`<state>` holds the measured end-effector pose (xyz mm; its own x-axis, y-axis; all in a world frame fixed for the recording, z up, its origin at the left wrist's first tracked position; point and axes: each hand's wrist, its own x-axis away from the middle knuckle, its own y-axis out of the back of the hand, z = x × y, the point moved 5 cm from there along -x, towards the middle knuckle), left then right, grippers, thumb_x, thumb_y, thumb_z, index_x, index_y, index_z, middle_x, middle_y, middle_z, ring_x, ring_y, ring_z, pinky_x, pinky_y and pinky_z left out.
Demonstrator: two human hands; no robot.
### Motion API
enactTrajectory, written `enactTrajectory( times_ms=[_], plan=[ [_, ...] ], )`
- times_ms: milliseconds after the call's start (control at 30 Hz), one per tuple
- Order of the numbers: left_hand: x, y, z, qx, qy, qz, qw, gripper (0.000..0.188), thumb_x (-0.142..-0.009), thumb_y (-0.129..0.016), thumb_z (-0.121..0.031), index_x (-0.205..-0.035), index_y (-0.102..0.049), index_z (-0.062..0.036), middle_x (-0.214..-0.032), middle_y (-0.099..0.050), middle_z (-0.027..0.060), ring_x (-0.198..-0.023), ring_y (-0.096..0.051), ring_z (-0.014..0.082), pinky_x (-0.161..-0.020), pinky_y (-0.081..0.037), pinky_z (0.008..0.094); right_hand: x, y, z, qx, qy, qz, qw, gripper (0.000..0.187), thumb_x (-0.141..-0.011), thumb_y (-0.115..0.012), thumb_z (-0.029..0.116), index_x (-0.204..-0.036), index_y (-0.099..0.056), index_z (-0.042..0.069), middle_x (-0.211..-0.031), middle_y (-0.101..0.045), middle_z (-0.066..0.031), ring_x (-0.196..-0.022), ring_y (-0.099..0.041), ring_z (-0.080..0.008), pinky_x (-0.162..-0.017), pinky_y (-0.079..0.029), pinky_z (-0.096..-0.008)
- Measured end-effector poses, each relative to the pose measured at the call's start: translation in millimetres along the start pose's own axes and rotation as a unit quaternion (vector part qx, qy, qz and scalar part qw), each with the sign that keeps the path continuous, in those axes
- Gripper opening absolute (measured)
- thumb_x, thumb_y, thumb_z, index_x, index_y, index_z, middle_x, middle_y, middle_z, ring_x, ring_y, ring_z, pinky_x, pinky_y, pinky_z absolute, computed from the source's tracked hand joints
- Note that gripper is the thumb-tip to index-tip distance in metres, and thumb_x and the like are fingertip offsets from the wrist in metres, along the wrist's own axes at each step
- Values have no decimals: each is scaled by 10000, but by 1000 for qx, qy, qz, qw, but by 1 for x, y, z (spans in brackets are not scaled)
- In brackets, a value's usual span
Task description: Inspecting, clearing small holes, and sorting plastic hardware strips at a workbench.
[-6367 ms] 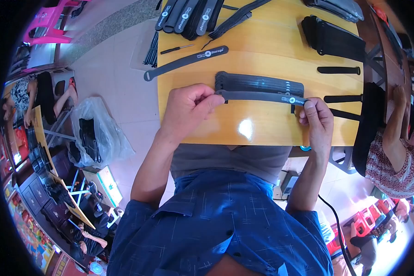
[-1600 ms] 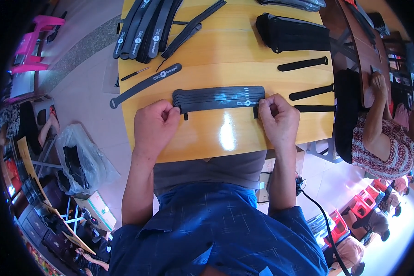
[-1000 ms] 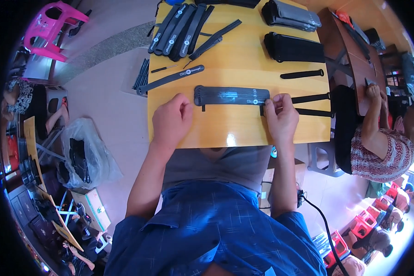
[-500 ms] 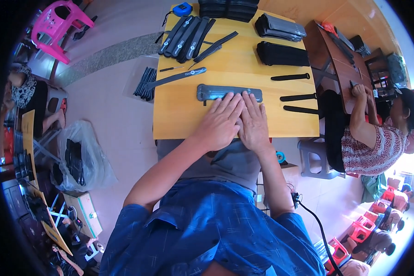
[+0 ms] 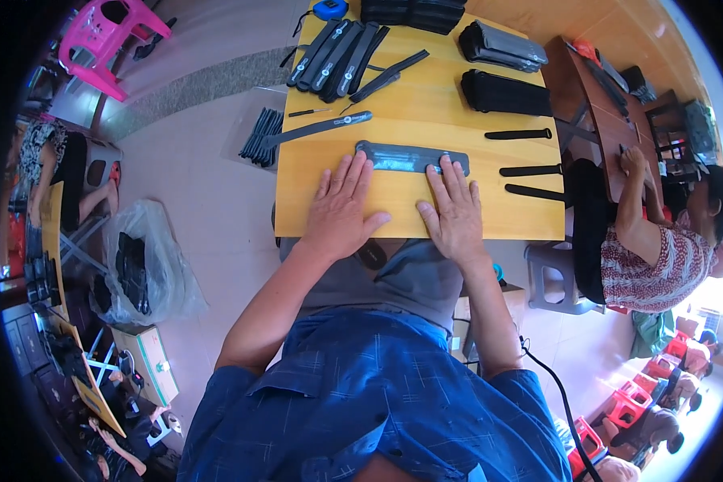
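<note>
A flat dark grey strip (image 5: 406, 158) with rounded ends and a shiny, clear-looking middle lies crosswise on the yellow wooden table (image 5: 426, 96). My left hand (image 5: 341, 207) rests flat with its fingers stretched out, the fingertips at the strip's left end. Palm down at the other end is my right hand (image 5: 456, 213), fingers spread and their tips on the strip's near edge. Neither hand grips anything. Beyond the strip, to the left, a long grey strap (image 5: 317, 128) with a pale round mark reaches over the table's left edge.
Several grey straps (image 5: 329, 60) lie fanned at the far left beside a blue tape measure (image 5: 330, 10). Dark stacks (image 5: 502, 94) stand at the far right. Three narrow black straps (image 5: 530, 170) lie near the right edge. A seated person (image 5: 659, 249) works at a brown table to the right.
My hands were close together on the strip's right half. Now they are apart, the left one having slid to the strip's left end. The view has shifted slightly.
</note>
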<state>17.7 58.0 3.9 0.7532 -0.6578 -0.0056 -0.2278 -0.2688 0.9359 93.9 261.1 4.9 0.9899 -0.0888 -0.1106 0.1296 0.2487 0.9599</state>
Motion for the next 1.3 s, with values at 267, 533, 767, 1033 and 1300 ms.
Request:
enactTrajectory(
  times_ms=[267, 533, 767, 1033, 1300],
  plan=[
    [-1, 0, 5, -13, 12, 13, 1000, 896, -992, -593, -536, -1647, -246, -34, -1736, -201, 135, -1606, -152, 363, -1289, -141, 543, 0, 1, 3, 33, -20, -14, 999, 721, -1011, -558, 534, -1615, -410, 170, -1708, -283, -168, -1576, -258, -385, -1234, -231, -619],
    [-3, -2, 2, -23, 2, 10, 1000, 891, -984, -609, -533, -1640, -271, -34, -1731, -215, 137, -1600, -166, 380, -1282, -148, 563, -13, 4, 52, -62, 133, -15, 989, 891, -967, -545, 658, -1605, -385, 57, -1694, -310, -171, -1591, -232, -342, -1264, -181, -586],
    [-4, -4, 2, -37, -8, 1, 999, 894, -972, -639, -514, -1638, -282, -37, -1727, -233, 134, -1592, -187, 393, -1279, -166, 560, -14, -15, 36, -46, 107, 15, 993, 930, -958, -509, 697, -1630, -340, 77, -1710, -283, -141, -1587, -247, -336, -1275, -179, -566],
    [-3, 2, 2, -22, 5, 8, 1000, 889, -980, -625, -505, -1648, -261, -44, -1734, -219, 131, -1596, -176, 392, -1279, -160, 564, 7, 7, -17, 16, 11, 19, 1000, 914, -975, -546, 647, -1639, -310, 64, -1729, -245, -122, -1602, -209, -305, -1280, -175, -553],
    [-3, 6, 7, -18, -3, 7, 1000, 857, -985, -624, -483, -1631, -291, -30, -1722, -235, 153, -1591, -196, 380, -1275, -184, 557, 9, 1, -28, 33, -71, -13, 997, 909, -1005, -508, 629, -1624, -293, -2, -1714, -250, -186, -1591, -225, -350, -1262, -188, -586]
  ],
)
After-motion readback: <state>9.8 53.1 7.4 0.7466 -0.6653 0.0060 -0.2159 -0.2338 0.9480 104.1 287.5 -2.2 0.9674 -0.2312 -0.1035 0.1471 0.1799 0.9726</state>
